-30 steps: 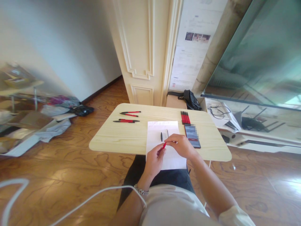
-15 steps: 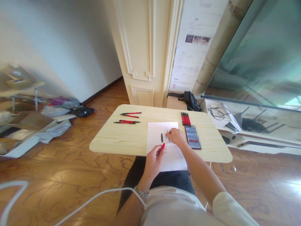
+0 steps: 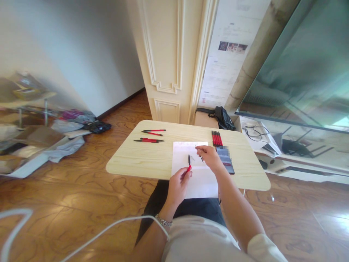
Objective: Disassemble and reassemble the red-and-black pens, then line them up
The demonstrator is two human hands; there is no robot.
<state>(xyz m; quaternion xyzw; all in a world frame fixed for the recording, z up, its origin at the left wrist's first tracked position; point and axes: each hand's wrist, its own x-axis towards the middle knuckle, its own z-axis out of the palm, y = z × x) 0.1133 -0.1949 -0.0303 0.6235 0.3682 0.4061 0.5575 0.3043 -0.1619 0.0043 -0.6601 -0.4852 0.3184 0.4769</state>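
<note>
My left hand (image 3: 178, 183) is closed around a red pen barrel (image 3: 189, 168), whose end sticks out past the fingertips over a white sheet of paper (image 3: 201, 182). Between the fingertips of my right hand (image 3: 207, 154) is a thin pen refill (image 3: 201, 159), tilted above the paper. A black pen part (image 3: 189, 159) lies on the sheet just beyond the red barrel. Beside it is a faint, thin mark or piece too small to make out.
Red-and-black pens (image 3: 148, 141) lie at the table's left. Several more stand in a row (image 3: 217, 138) at the right, above a phone (image 3: 228, 163). The pale wooden table (image 3: 131, 160) has rounded corners. A white cable (image 3: 114, 227) crosses my left arm.
My right hand has lifted slightly and shifted right, with the refill now showing below its fingers. My left hand stays nearly in place with the red barrel. The view has shifted slightly.
</note>
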